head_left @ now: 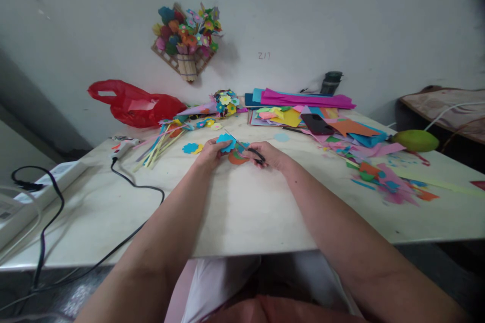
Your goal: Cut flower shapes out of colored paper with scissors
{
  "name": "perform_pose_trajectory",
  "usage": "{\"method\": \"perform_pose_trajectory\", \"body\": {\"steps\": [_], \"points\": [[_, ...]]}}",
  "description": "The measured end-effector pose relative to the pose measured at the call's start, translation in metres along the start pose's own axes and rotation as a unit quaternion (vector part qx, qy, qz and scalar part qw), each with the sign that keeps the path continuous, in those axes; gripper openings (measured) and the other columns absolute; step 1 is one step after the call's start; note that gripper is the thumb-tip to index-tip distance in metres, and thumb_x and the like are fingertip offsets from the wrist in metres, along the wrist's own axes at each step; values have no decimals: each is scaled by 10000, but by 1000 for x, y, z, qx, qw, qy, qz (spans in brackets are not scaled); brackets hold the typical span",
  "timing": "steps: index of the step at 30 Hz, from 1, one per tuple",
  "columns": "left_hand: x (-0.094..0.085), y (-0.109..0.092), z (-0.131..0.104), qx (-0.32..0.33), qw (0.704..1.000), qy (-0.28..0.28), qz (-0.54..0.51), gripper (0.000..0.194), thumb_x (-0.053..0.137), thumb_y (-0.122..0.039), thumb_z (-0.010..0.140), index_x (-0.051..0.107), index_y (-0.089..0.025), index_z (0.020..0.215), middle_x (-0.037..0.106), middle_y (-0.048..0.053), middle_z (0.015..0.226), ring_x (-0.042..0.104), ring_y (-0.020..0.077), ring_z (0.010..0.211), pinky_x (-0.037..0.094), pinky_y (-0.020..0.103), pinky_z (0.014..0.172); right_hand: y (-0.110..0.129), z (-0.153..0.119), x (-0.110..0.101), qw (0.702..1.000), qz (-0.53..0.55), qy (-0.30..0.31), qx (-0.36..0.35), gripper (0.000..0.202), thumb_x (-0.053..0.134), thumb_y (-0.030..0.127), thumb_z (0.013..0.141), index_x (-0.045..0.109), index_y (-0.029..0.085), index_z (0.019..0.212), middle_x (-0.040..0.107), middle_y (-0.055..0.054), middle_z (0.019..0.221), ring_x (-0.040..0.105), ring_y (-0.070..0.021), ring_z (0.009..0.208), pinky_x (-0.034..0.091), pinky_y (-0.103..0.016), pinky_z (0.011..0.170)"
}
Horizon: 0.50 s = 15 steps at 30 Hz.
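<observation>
Between the fingers of my left hand [212, 153] is a blue paper flower [226, 143] with a scalloped edge. My right hand [268, 155] is closed round the black handles of a pair of scissors [258, 155], whose blades point up and left, close to the blue paper. Under the hands lies an orange paper circle [237, 158], with green and blue pieces partly hidden around it. Left of my left hand rest a cut blue flower [190, 148] and a yellow one [198, 148]. A pale blue circle [281, 137] lies beyond my right hand.
A glue gun [124, 147] with a black cable lies left, near a white power strip [56, 179]. Behind are a red plastic bag [136, 106] and thin paper strips [161, 146]. To the right are a phone [317, 124], paper scraps [394, 181] and a green fruit [416, 140].
</observation>
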<state>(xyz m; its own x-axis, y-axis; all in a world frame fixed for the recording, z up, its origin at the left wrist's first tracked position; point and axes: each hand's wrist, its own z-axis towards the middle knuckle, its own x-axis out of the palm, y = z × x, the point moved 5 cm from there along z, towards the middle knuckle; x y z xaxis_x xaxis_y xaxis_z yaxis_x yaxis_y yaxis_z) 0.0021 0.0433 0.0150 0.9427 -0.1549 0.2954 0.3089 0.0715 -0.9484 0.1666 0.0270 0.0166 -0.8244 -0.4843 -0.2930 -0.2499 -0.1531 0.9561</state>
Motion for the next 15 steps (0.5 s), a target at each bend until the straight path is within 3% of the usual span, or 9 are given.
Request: {"method": "perform_pose_trajectory", "body": {"steps": [15], "points": [[-5, 4, 3, 6, 1000, -6, -10, 227, 745, -211, 554, 642, -106, 726, 653, 42, 721, 615, 132, 634, 531, 279, 668, 1, 0, 0, 1000, -2, 3, 4, 306, 633, 435, 715, 541, 143, 718, 497, 47, 465, 434, -43, 324, 228, -151, 278]]}}
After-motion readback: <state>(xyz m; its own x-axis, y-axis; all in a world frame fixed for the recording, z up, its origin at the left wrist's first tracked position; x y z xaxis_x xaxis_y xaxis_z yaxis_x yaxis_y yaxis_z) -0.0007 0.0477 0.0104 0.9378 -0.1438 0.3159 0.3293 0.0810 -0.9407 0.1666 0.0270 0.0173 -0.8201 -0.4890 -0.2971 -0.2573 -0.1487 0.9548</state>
